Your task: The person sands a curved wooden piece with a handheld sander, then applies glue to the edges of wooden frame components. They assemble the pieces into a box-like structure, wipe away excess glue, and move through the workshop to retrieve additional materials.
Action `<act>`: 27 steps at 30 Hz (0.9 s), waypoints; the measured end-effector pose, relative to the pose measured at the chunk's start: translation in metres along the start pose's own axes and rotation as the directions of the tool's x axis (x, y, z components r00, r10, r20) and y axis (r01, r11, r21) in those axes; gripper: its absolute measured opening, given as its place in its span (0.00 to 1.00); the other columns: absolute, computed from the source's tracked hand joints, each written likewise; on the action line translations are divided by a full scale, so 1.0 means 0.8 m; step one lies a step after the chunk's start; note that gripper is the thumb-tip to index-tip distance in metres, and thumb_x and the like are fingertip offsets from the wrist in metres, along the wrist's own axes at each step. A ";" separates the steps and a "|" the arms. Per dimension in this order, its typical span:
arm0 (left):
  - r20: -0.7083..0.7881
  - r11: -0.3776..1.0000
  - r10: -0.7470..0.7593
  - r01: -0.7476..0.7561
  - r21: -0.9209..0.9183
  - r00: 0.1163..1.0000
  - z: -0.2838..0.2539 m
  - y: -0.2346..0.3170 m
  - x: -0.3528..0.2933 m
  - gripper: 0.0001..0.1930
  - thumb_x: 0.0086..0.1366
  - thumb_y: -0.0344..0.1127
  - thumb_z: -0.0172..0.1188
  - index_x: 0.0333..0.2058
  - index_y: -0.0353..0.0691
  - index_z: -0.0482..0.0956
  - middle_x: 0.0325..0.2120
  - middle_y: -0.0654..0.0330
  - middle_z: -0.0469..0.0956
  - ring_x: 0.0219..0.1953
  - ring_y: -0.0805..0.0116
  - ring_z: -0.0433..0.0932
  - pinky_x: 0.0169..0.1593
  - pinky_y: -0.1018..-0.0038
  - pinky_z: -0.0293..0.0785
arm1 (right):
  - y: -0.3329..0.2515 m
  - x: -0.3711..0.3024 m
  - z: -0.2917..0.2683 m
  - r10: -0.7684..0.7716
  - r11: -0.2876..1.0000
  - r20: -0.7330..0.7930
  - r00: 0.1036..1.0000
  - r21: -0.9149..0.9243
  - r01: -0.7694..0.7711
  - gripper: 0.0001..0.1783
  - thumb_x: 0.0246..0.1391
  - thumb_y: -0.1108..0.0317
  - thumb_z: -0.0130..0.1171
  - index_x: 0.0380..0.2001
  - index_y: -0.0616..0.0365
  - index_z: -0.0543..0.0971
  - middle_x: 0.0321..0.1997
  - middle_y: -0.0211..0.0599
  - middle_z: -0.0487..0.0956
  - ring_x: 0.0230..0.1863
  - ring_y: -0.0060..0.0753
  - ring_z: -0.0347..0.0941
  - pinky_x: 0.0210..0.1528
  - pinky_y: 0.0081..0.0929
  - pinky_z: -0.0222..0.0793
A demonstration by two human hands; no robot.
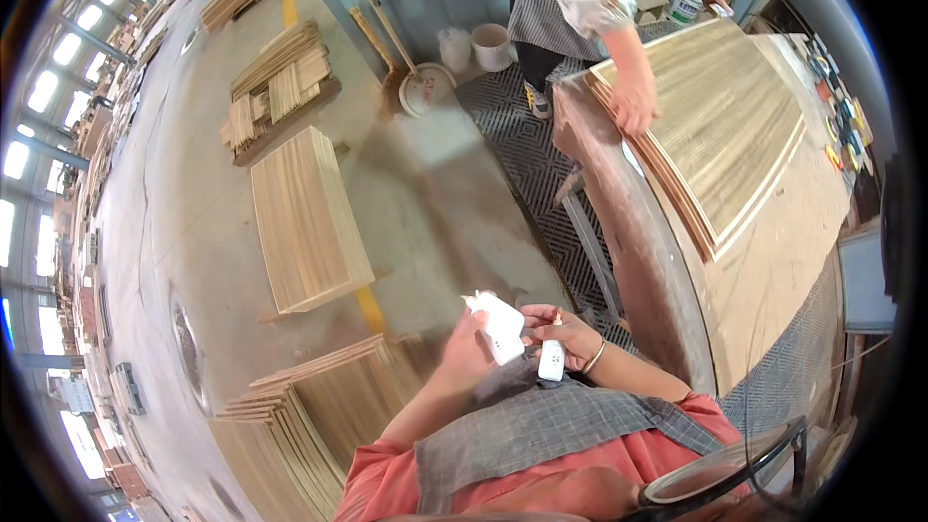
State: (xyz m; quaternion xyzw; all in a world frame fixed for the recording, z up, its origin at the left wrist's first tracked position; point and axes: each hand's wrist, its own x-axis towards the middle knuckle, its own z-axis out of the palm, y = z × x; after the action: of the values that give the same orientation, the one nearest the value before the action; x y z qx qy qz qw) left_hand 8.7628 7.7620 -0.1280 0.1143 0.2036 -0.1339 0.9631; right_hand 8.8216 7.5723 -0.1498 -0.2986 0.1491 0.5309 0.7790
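Note:
In front of my apron, my left hand (466, 353) is closed around a white plastic bottle (501, 331) that leans to one side. Beside it, my right hand (578, 338) grips a smaller white squeeze bottle (552, 362) with a narrow tip pointing up. The fingertips of my right hand come close to the larger bottle; I cannot tell whether they touch it. To my right is a workbench (754, 309), where a stack of wood-grain panels (720, 126) lies. A co-worker's hand (635, 101) rests at that stack's left edge.
Wooden panel stacks stand on the floor to my left, one upright block (307, 222) and another stack (300, 425) nearer me. A black patterned mat (512, 126) runs beside the bench. Buckets (491, 46) and a broom (372, 39) are by the blue wall. Small tools (846, 121) lie along the bench's far right.

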 end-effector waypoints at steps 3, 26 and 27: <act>0.018 0.934 0.051 -0.054 0.352 0.999 -0.004 0.046 0.023 0.18 0.57 0.30 0.57 0.47 0.40 0.67 0.40 0.59 0.71 0.44 0.66 0.73 0.48 0.69 0.72 | -0.020 0.070 -0.030 -0.198 0.853 -0.105 0.974 -0.508 0.119 0.30 0.47 0.70 0.62 0.55 0.60 0.67 0.53 0.42 0.73 0.46 0.34 0.74 0.44 0.26 0.73; -0.212 0.627 -0.186 0.282 0.726 0.959 0.023 0.340 0.297 0.30 0.56 0.29 0.60 0.56 0.32 0.60 0.47 0.53 0.70 0.44 0.65 0.74 0.44 0.70 0.74 | -0.224 0.384 0.109 -0.289 0.918 -0.403 0.868 0.140 0.371 0.31 0.58 0.48 0.53 0.61 0.45 0.61 0.47 0.27 0.64 0.50 0.31 0.63 0.53 0.33 0.63; -0.226 0.629 -0.183 0.291 0.721 0.957 0.044 0.354 0.328 0.30 0.56 0.28 0.60 0.57 0.32 0.60 0.47 0.53 0.70 0.44 0.65 0.74 0.43 0.70 0.74 | -0.257 0.395 0.116 -0.343 0.894 -0.398 0.851 0.139 0.425 0.30 0.58 0.48 0.53 0.60 0.46 0.61 0.47 0.26 0.64 0.51 0.30 0.63 0.54 0.32 0.62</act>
State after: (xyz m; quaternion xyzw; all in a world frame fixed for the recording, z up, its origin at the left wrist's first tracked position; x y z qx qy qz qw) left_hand 9.0928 7.9627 -0.1607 0.4798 0.2065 -0.3233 0.7891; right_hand 9.1261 7.8102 -0.1880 -0.3265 0.2855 0.2789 0.8568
